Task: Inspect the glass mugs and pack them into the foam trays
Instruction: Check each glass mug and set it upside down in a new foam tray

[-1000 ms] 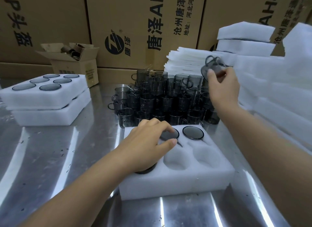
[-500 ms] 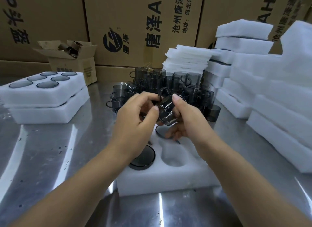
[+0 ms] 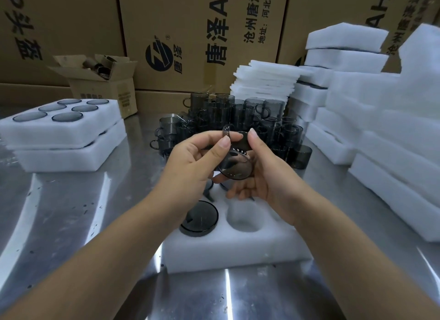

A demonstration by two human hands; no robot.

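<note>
Glass mug (image 3: pixel 234 163) in left hand (image 3: pixel 190 162), right hand (image 3: pixel 264 176), base toward camera, handle up

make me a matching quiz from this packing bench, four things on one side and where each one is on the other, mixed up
Things:
1. held mug
2. full tray
3. open cardboard box
4. empty cavity

Places:
a. back left, before the big cartons
b. near tray, right of a seated mug
c. between left hand and right hand
d. left, on top of another tray

Pairs: 1-c, 2-d, 3-a, 4-b
</note>
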